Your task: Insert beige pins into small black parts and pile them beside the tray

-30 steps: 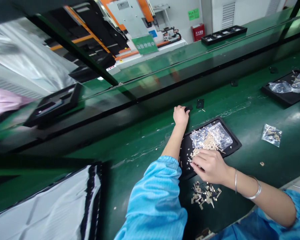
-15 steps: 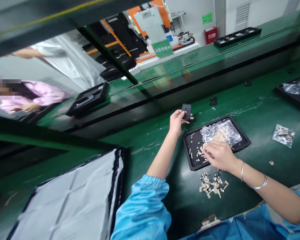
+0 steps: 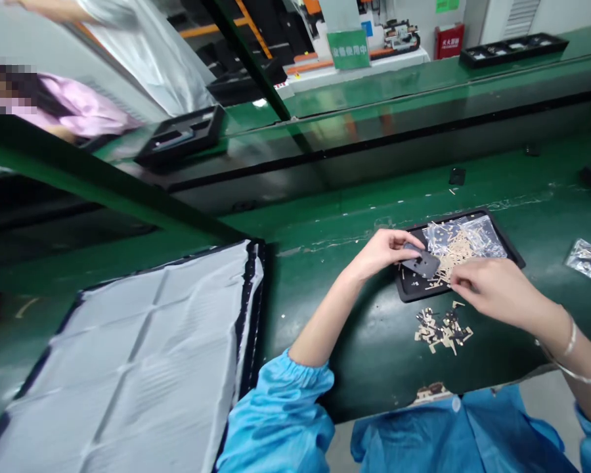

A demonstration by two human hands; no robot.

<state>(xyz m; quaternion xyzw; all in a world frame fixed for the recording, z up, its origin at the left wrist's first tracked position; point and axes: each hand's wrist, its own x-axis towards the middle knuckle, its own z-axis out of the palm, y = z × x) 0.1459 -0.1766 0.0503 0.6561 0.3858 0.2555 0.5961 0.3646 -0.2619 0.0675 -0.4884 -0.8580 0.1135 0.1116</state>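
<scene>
My left hand (image 3: 391, 253) pinches a flat black plastic plate (image 3: 423, 264) with small holes and rounded corners, tilted above the left part of a shallow black tray (image 3: 410, 292). In the tray lie many small beige strips (image 3: 457, 253) and clear plastic bags (image 3: 482, 235). Over the tray's front right edge, my right hand (image 3: 495, 289) has its thumb and fingertips pressed together close to the plate; whatever they hold is too small to make out. A loose pile of small beige and black pieces (image 3: 443, 330) rests on the green table just in front of the tray.
A large tray lined with grey sheet (image 3: 142, 355) fills the left side. A bag of small parts (image 3: 588, 261) lies at right, another black plate (image 3: 457, 176) behind. Beyond a ledge are black trays (image 3: 182, 135) and another person in pink (image 3: 86, 105). A green post (image 3: 128, 190) slants across the left.
My left hand has brought the black plate down and toward me, from behind the tray to over it, near my right hand. The camera view has shifted left and down.
</scene>
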